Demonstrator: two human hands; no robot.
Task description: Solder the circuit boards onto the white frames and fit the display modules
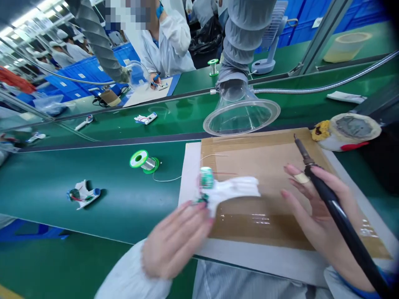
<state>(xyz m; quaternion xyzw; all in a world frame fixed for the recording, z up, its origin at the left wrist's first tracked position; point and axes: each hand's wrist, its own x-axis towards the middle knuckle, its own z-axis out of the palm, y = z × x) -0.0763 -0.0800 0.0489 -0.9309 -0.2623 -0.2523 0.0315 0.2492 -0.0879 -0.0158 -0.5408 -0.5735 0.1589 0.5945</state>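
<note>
My left hand (177, 238) reaches onto the brown work board (271, 166), and its fingertips touch or pinch the near end of a white plastic part (232, 189) with a green piece (206, 177) on it; the motion blurs it. My right hand (318, 211) holds a black soldering iron (336, 216) loosely across the palm, with the fingers stretched out over the board and the iron's tip pointing away, up the board. One finger of that hand carries a strip of tape.
A green solder spool (144, 161) trails wire toward the board. Another white part (83, 194) lies on the green belt at left. A clear fume hood funnel (241, 114) hangs over the board's far edge. An iron stand with a sponge (346, 132) sits at right. A person in a white coat works across the belt.
</note>
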